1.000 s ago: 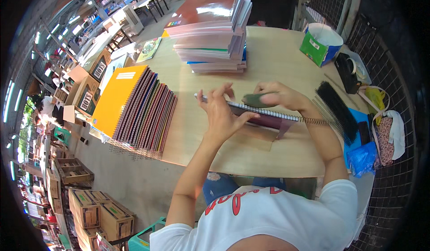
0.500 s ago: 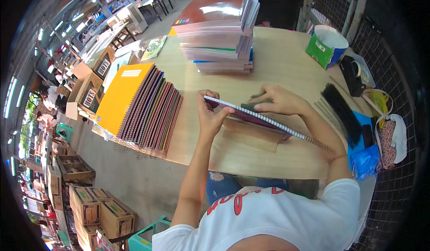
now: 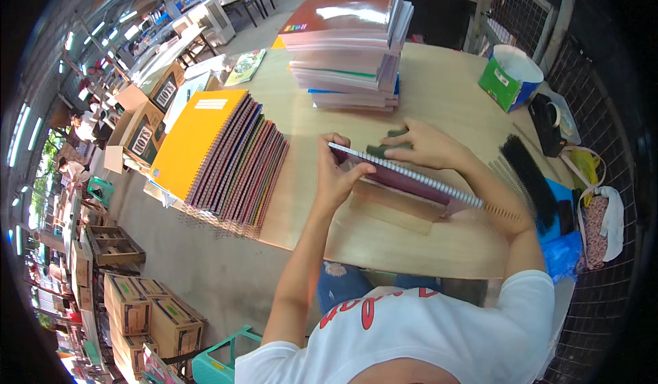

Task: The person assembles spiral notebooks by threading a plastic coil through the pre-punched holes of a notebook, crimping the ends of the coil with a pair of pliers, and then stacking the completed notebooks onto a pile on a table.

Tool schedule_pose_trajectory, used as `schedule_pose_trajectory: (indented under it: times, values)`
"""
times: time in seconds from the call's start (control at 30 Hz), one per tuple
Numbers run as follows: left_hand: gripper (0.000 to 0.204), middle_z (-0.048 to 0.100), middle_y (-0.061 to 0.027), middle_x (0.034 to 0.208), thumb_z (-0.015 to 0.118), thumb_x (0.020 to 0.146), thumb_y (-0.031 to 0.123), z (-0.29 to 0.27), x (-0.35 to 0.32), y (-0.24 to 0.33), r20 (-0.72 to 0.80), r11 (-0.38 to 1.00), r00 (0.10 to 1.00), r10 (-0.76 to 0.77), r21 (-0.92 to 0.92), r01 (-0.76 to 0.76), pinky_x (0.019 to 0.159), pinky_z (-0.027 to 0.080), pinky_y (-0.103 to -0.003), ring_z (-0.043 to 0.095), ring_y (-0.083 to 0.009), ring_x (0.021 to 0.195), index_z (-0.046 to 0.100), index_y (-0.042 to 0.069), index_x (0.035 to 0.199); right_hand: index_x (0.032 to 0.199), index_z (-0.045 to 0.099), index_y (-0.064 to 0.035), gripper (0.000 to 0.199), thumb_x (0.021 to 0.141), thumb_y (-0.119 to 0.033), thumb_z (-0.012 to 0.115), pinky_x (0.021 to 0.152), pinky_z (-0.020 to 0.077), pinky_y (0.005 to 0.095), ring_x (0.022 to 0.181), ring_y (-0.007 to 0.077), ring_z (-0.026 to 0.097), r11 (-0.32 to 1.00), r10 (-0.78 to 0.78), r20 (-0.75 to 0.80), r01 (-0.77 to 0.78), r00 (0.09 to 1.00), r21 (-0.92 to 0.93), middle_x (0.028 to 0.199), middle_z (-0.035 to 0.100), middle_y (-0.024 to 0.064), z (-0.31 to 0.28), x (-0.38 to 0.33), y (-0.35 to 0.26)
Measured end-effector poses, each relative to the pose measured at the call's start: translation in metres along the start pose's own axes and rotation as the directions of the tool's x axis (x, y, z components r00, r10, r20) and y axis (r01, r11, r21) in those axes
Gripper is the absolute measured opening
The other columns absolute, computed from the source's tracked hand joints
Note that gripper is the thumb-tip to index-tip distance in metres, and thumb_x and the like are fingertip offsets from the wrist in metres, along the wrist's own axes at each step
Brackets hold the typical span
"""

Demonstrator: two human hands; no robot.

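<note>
Above the near part of the desk, the left hand pinches the purple notebook at its left corner, seemingly so that the coil edge faces upward for the right hand, whose fingers lie on a dark green pad; whether they grip it, I cannot tell. The dark coils lie at the right, probably for easy reach, while the coiled stack at the left and the brown-topped stack farther away stand apart, perhaps so the two kinds do not mix.
</note>
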State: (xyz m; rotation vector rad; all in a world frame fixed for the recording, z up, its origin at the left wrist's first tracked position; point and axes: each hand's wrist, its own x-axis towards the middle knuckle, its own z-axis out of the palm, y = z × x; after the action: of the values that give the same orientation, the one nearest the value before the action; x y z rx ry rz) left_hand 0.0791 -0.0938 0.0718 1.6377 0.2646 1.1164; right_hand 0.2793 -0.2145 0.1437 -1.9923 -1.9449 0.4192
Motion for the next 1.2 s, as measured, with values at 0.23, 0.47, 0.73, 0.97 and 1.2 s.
schedule_pose_trajectory:
  times: [0.23,0.47,0.73,0.97,1.2]
  values:
    - [0.076,0.044,-0.0019,0.098,0.096,0.062,0.021,0.0,-0.002,-0.002,0.013,0.999,0.999,-0.033,0.0,0.033,0.076,0.044,-0.026,0.046,-0.011,0.084,0.038,0.008,0.11,0.126,0.061,0.0013,0.053,0.093,-0.041,0.061,0.089,0.0459,0.0377,0.098,0.0234,0.06,0.982,-0.123,0.012,0.12,0.992,0.149,0.107,0.064,0.0126,0.003,0.017,0.007]
    - [0.046,0.048,-0.0005,0.099,0.074,0.087,0.008,-0.016,0.003,0.0,0.097,0.932,0.994,-0.051,-0.354,0.083,0.083,0.042,-0.024,0.048,-0.0097,0.094,0.042,0.007,0.12,0.131,0.06,-0.0003,0.059,0.097,-0.048,0.052,0.087,0.0459,0.0368,0.099,0.0207,0.058,0.982,-0.127,0.113,0.141,0.985,-0.123,0.104,0.065,0.0125,-0.008,0.024,-0.01]
    - [0.028,0.052,-0.0006,0.101,0.069,0.09,0.004,-0.043,0.005,-0.02,0.05,0.913,0.993,-0.104,-0.392,0.115,0.08,0.042,-0.019,0.051,-0.0082,0.09,0.051,0.007,0.112,0.116,0.065,0.0036,0.061,0.1,-0.052,0.047,0.087,0.0462,0.0389,0.096,0.0222,0.06,0.752,-0.161,-0.018,0.135,0.987,0.645,0.103,0.067,0.0142,0.002,0.033,-0.024]
    - [0.031,0.053,-0.0018,0.105,0.07,0.091,0.009,-0.033,0.004,-0.011,-0.001,0.889,0.993,-0.115,-0.447,0.102,0.085,0.045,-0.023,0.053,-0.0093,0.095,0.05,0.006,0.114,0.114,0.071,-0.0052,0.055,0.09,-0.054,0.06,0.095,0.044,0.0457,0.111,0.0356,0.056,1.0,0.003,0.208,-0.004,0.978,0.001,0.124,0.059,0.0261,0.046,0.067,0.031]
    - [0.034,0.058,-0.0002,0.096,0.075,0.09,0.032,-0.03,-0.002,-0.015,-0.017,0.911,0.975,-0.221,-0.361,0.2,0.082,0.044,-0.023,0.053,-0.0079,0.089,0.057,0.006,0.103,0.14,0.048,-0.0112,0.076,0.075,-0.032,0.08,0.109,0.0394,0.046,0.133,0.042,0.041,0.937,0.343,-0.306,-0.301,0.888,0.177,0.14,0.045,0.0261,0.064,-0.066,0.067]
